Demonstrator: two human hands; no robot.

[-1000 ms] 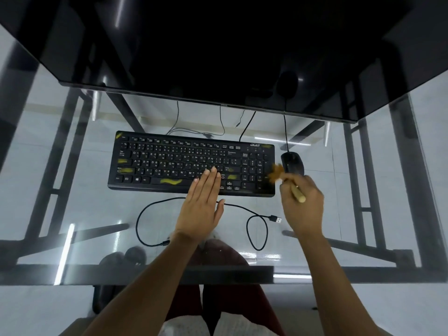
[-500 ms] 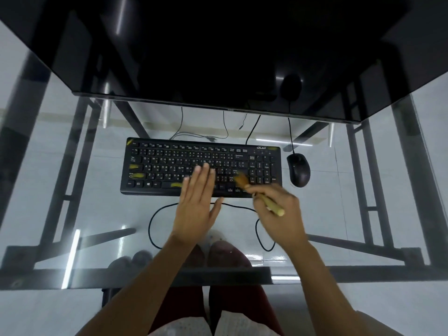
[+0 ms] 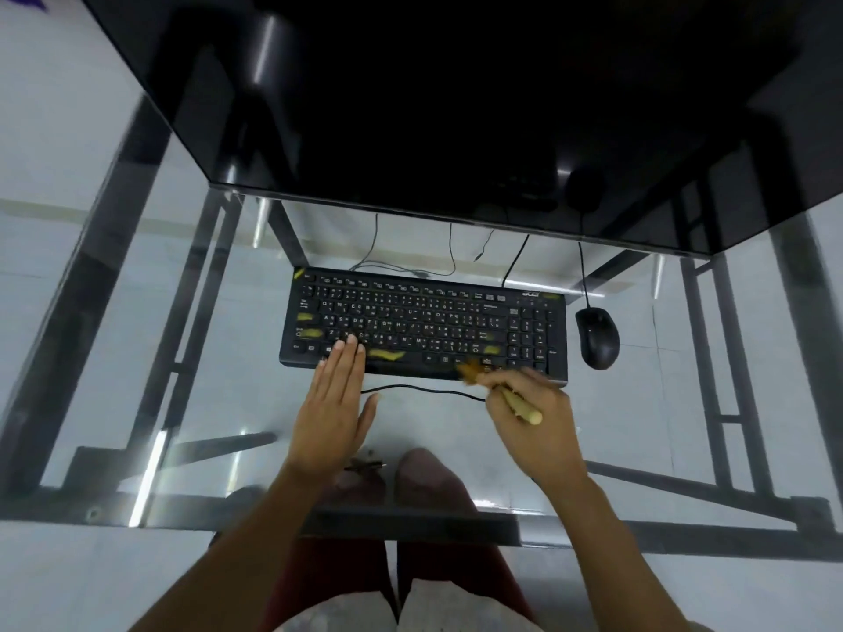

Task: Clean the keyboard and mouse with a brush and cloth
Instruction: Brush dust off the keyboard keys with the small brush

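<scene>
The brush [image 3: 499,389] is gripped by the right hand [image 3: 533,421], bristles at the keyboard's [image 3: 424,323] five o'clock edge; the left hand [image 3: 333,403], fingers straight, is pressed at seven o'clock.

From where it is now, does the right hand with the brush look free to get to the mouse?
Probably yes. The right hand grips the brush at the keyboard front right corner, and the mouse sits just beyond it with nothing lying between them on the glass desk.

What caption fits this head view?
Left hand steadies the keyboard while right hand sweeps a brush along its front edge.
</scene>
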